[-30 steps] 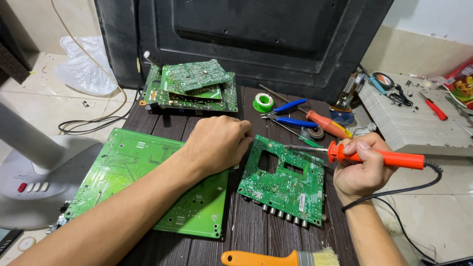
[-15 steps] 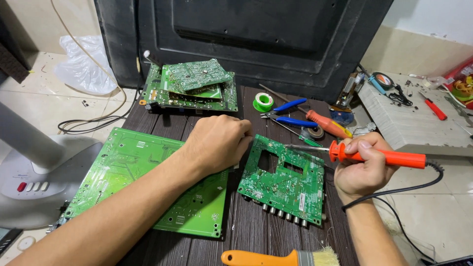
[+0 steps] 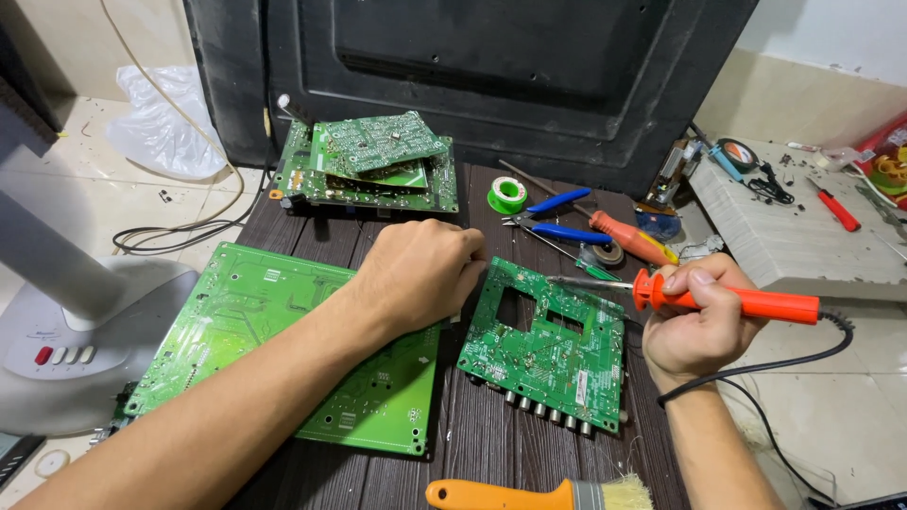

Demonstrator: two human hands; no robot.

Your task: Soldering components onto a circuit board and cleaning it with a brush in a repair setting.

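Note:
My right hand [image 3: 694,326] grips an orange soldering iron [image 3: 732,300] by its handle, the metal tip pointing left over a small green circuit board [image 3: 548,345] on the dark wooden table [image 3: 472,444]. My left hand [image 3: 420,274] rests curled with its fingers closed at the board's upper left corner, lying over the right part of a large green circuit board [image 3: 255,331]. I cannot tell whether the left fingers pinch anything. The iron's black cord [image 3: 756,373] trails off to the right.
A stack of green circuit boards [image 3: 368,165] lies at the back, with a green solder roll [image 3: 507,195], blue-handled pliers [image 3: 557,217] and an orange screwdriver [image 3: 628,236] beside it. An orange-handled brush [image 3: 539,494] lies at the front edge. A black panel [image 3: 491,76] stands behind; a fan base [image 3: 66,349] is left.

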